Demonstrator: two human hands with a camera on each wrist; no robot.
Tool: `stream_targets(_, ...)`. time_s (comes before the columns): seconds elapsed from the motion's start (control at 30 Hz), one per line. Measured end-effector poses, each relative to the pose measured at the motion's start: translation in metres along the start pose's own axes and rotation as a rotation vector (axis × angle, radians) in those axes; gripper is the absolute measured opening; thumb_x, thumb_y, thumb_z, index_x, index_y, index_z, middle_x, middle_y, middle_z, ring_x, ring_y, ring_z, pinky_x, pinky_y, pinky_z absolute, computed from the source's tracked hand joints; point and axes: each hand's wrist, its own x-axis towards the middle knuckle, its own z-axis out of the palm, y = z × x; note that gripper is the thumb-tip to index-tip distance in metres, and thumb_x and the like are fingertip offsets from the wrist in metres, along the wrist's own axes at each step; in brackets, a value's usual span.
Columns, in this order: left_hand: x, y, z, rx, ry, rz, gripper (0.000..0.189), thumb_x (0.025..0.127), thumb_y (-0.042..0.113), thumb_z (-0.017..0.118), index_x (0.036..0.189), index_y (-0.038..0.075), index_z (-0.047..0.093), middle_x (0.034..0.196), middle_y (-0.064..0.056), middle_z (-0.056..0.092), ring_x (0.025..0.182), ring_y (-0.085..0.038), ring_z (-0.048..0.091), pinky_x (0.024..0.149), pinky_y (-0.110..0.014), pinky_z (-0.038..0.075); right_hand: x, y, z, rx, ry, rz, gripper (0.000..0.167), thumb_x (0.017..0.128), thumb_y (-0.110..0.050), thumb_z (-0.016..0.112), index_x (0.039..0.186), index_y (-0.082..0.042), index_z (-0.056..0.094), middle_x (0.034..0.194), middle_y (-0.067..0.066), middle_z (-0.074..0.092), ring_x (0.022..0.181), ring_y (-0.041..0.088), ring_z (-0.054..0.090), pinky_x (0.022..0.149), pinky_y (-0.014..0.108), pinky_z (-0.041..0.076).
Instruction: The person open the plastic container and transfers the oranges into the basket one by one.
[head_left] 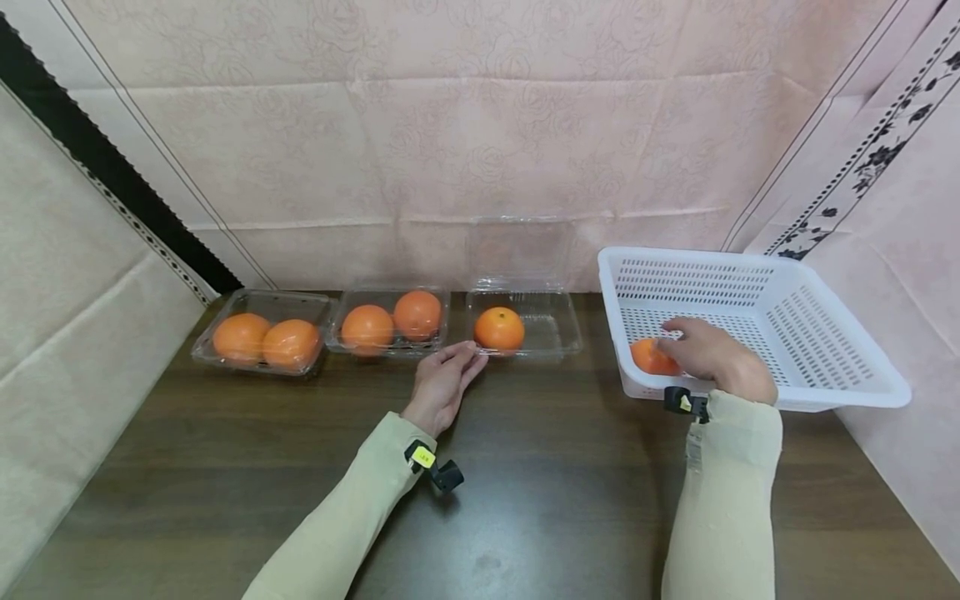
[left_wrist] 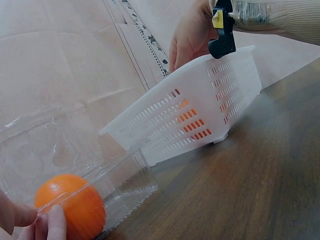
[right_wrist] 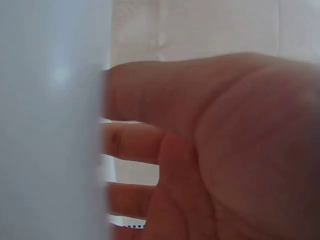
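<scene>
An open clear plastic clamshell box (head_left: 551,325) stands mid-table with its lid raised and one orange (head_left: 499,329) in its left half. My left hand (head_left: 444,383) pinches the front rim of that box between thumb and fingers, right by the orange. Inside the white plastic basket (head_left: 821,400), an orange (head_left: 651,357) lies at the near left corner. Over it reaches my right hand (head_left: 712,354), thumb and fingers extended and apart, overlapping the fruit in the head view. In the right wrist view the basket wall (right_wrist: 55,120) hides the fingertips.
To the left stand two more clear boxes, a middle one (head_left: 352,296) and a far-left one (head_left: 258,302), each holding two oranges. A patterned cloth (head_left: 480,150) hangs behind the dark wooden table (head_left: 525,500). The basket's slotted side (left_wrist: 195,95) rises beside the open box.
</scene>
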Motion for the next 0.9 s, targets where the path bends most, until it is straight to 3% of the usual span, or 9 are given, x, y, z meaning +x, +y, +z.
stream_targets(0.2, 0.001, 0.000, 0.000, -0.001, 0.006, 0.003, 0.033, 0.103, 0.016, 0.061, 0.134, 0.006, 0.059, 0.135, -0.012, 0.057, 0.125, -0.022, 0.062, 0.106, -0.029, 0.056, -0.003, -0.006, -0.004, -0.001, 0.030, -0.018, 0.069, 0.104, -0.042, 0.051, 0.159, -0.007, 0.030, 0.155, 0.032, 0.037, 0.127, 0.051, 0.044, 0.096, 0.064, 0.051)
stream_targets(0.47, 0.002, -0.001, -0.001, -0.002, 0.022, -0.002, 0.031, 0.103, 0.017, 0.062, 0.133, 0.007, 0.061, 0.135, -0.012, 0.058, 0.123, -0.021, 0.063, 0.104, -0.028, 0.057, -0.006, -0.014, -0.004, 0.001, 0.084, -0.074, 0.070, 0.103, -0.046, 0.052, 0.158, -0.008, 0.033, 0.156, 0.029, 0.039, 0.129, 0.049, 0.045, 0.098, 0.066, 0.050)
stream_targets(0.9, 0.002, -0.002, 0.000, -0.002, 0.025, 0.001, 0.032, 0.102, 0.016, 0.062, 0.133, 0.006, 0.061, 0.134, -0.013, 0.058, 0.122, -0.022, 0.064, 0.103, -0.029, 0.057, -0.003, -0.036, -0.003, -0.026, 0.188, -0.199, 0.063, 0.102, -0.036, 0.059, 0.154, -0.004, 0.040, 0.154, 0.026, 0.044, 0.132, 0.049, 0.045, 0.107, 0.071, 0.045)
